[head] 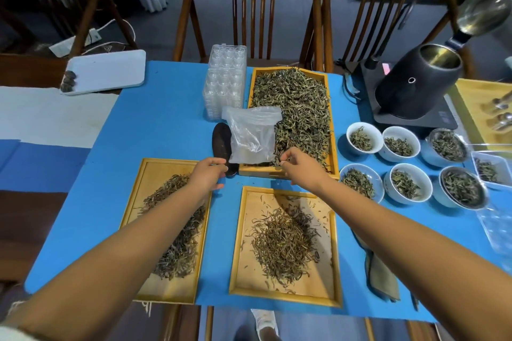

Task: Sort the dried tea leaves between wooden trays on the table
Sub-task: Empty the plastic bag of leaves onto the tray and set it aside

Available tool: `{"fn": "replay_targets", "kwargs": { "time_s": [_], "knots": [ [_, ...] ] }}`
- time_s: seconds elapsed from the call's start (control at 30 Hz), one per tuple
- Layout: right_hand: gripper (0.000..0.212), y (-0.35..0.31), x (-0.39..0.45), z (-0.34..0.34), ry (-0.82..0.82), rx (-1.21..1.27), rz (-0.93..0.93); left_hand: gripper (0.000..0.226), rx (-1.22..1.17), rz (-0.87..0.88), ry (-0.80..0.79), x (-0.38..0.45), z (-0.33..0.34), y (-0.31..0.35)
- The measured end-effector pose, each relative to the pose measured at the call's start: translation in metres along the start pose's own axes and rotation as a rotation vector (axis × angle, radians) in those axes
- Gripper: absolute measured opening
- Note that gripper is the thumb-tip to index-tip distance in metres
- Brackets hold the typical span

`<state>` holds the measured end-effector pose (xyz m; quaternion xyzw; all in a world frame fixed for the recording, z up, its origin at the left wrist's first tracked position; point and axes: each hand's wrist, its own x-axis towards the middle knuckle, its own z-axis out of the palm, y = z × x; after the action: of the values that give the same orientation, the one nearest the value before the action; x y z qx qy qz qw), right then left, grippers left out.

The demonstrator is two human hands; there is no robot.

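Three wooden trays lie on a blue cloth. The far tray (333, 130) is heaped with greenish dried tea leaves (299, 102). The near left tray (155, 171) holds a darker strip of leaves (180, 241). The near right tray (243, 243) holds a loose pile of thin leaves (282, 241). My left hand (206, 174) hovers over the left tray's far right corner, fingers half curled, next to a dark scoop (221, 144). My right hand (300, 167) sits at the far tray's near edge, fingertips pinched together over the leaves; whether they hold a leaf is too small to tell.
A clear plastic bag (250, 138) lies across the far tray's left edge. Clear plastic cup boxes (225, 77) stand behind it. Several bowls of tea (404, 163) sit at right, beside a black kettle (415, 86). A white tray (106, 70) lies far left. Two chairs stand behind the table.
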<state>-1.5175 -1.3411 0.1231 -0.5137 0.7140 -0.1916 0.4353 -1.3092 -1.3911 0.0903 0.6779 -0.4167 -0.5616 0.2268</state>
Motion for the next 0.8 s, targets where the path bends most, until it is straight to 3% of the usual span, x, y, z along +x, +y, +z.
{"fn": "replay_targets", "kwargs": {
  "time_s": [0.47, 0.63, 0.8],
  "knots": [
    [0.006, 0.065, -0.07, 0.001, 0.131, 0.052, 0.101, 0.032, 0.241, -0.022, -0.148, -0.048, 0.026, -0.067],
    [0.006, 0.109, -0.103, -0.01, 0.222, 0.053, 0.185, 0.044, 0.495, 0.115, -0.129, -0.06, 0.033, -0.087],
    [0.014, 0.156, -0.127, -0.029, 0.316, -0.16, 0.265, 0.05, 0.534, 0.193, -0.115, -0.063, 0.035, -0.104]
  ]
}}
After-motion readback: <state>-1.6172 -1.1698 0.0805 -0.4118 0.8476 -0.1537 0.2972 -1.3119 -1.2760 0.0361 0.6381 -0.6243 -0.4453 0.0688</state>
